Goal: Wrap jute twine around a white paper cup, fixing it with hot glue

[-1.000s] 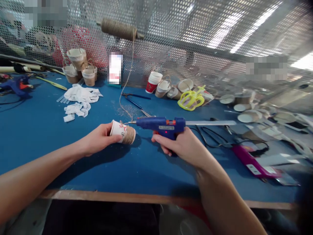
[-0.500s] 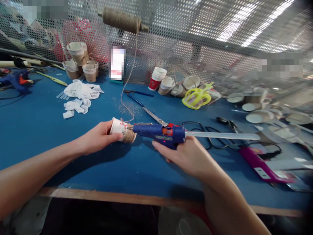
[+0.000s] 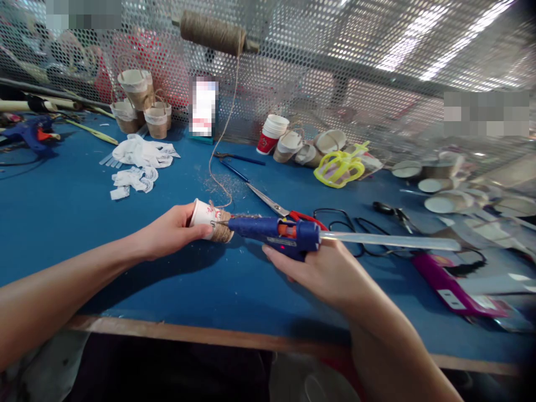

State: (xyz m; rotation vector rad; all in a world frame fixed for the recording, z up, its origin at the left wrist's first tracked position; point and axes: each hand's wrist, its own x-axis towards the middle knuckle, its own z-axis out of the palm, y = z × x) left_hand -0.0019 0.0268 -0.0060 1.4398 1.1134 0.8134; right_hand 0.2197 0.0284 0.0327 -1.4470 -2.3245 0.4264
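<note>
Desk (image 3: 180, 301): everything in hand sits above it, back from the middle of the front edge.
Glue gun (image 3: 268, 230): gripped in the right hand (image 3: 320, 273); a jerk could smear glue or burn nearby skin.
Left hand (image 3: 173, 226): closed round the cup (image 3: 202, 211); squeezing hard might dent it.
Twine (image 3: 221, 232): wrapped on the cup; too little glue could let it slip.
Nozzle (image 3: 223, 223): against or just beside the cup, lower on it than 1 second ago.

Lt: bright strips (image 3: 412, 38) top R, behind mesh (image 3: 293, 72) | shdw: soft, on tbl (image 3: 234, 301) | R edge: blurred, stretched
</note>
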